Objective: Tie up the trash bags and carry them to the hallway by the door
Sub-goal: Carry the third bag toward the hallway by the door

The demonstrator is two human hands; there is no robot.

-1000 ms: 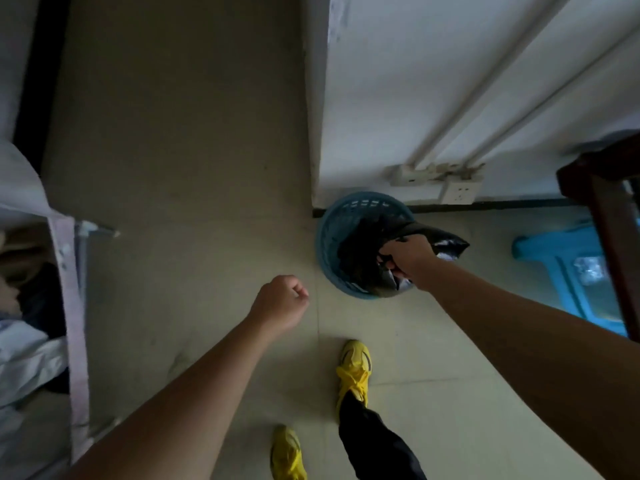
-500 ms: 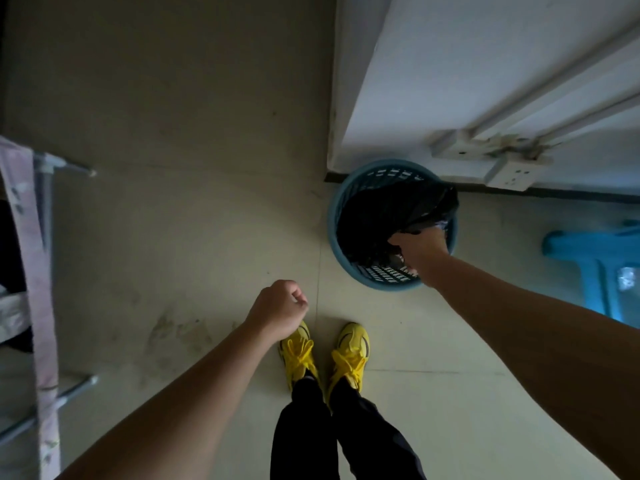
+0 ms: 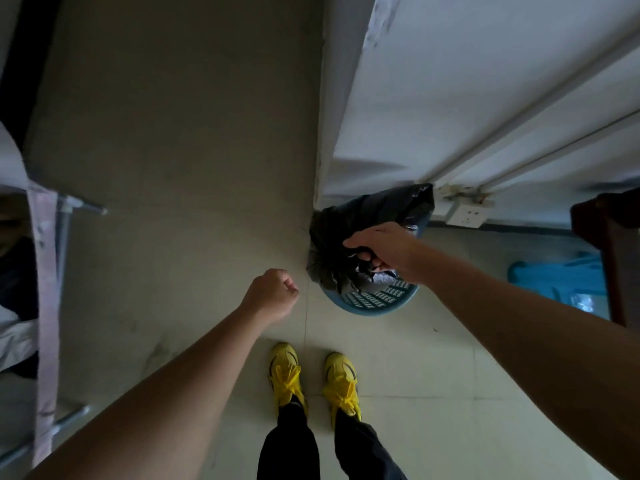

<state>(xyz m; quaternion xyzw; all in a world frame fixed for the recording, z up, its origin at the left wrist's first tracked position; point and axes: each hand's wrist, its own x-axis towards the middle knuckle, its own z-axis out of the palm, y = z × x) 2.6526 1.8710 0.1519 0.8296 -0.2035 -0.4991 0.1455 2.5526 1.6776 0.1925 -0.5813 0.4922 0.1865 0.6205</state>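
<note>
Hauled up since a half-second ago, now rising half out of the blue basket [image 3: 375, 304] at the wall corner [image 3: 325, 133]: black trash bag [image 3: 363, 226], neck bunched in the gripping right hand [image 3: 384, 251], long axis roughly upright, left hand [image 3: 272, 294] fisted, empty, near its left side.
</note>
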